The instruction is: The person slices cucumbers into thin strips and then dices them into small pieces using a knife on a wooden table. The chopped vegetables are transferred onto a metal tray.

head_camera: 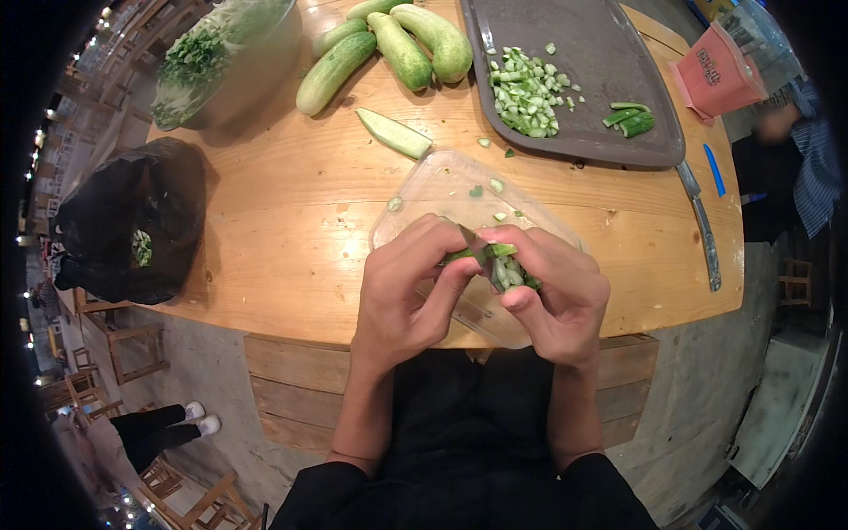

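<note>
Above a clear plastic lid or tray (464, 175), my two hands meet at the wooden table's near edge. My left hand (417, 281) holds a small knife (481, 255) between thumb and fingers, its handle mostly hidden. My right hand (556, 285) grips cut cucumber pieces (510, 268), which touch the blade. Small cucumber bits lie on the clear plastic. Just beyond it rests a cucumber wedge (394, 131), cut face up. Diced cucumber (527, 93) is heaped on a dark tray (623, 158), with several green strips (629, 119) at its right.
Several whole cucumbers (411, 53) lie at the back. A bowl of shredded greens (199, 63) stands back left, with a black plastic bag (169, 199) nearer. At right are a knife (702, 232), a blue strip (714, 170) and a pink container (719, 73). People are visible at both sides.
</note>
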`<control>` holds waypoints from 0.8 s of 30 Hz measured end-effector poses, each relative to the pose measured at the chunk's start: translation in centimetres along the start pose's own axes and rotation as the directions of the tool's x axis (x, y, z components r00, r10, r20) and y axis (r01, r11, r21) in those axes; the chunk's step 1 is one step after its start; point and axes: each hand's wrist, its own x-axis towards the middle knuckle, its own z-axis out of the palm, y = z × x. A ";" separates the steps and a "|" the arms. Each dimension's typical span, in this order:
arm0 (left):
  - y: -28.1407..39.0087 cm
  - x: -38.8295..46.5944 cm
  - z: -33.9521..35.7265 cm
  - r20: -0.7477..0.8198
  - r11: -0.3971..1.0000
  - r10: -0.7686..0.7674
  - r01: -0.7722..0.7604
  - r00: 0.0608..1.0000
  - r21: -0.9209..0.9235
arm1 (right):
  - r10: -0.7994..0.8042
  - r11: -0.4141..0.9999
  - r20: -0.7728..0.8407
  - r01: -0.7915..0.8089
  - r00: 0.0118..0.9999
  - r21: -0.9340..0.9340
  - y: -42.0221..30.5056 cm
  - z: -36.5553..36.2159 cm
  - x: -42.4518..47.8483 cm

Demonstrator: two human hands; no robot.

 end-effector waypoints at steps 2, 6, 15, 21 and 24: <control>0.1 0.1 0.2 -0.014 0.999 0.025 -0.024 1.000 0.023 | -0.017 1.000 -0.030 0.016 0.999 -0.024 0.1 0.1 -0.1; 0.0 0.1 0.6 -0.041 1.000 -0.002 0.001 0.999 -0.030 | 0.015 0.997 -0.082 -0.008 0.996 0.077 0.4 0.7 -0.2; -0.1 -0.2 0.0 -0.005 0.999 -0.030 0.030 1.000 0.028 | 0.062 0.998 0.040 -0.062 0.997 0.017 -0.2 0.0 0.0; -0.1 0.2 0.4 -0.025 0.999 0.035 -0.034 0.999 0.034 | 0.049 0.998 -0.026 -0.048 0.998 0.037 0.2 0.3 0.1; 0.0 0.0 0.1 -0.013 0.997 -0.022 0.023 1.000 0.072 | 0.098 0.992 0.020 -0.099 0.995 0.080 0.1 0.4 -0.1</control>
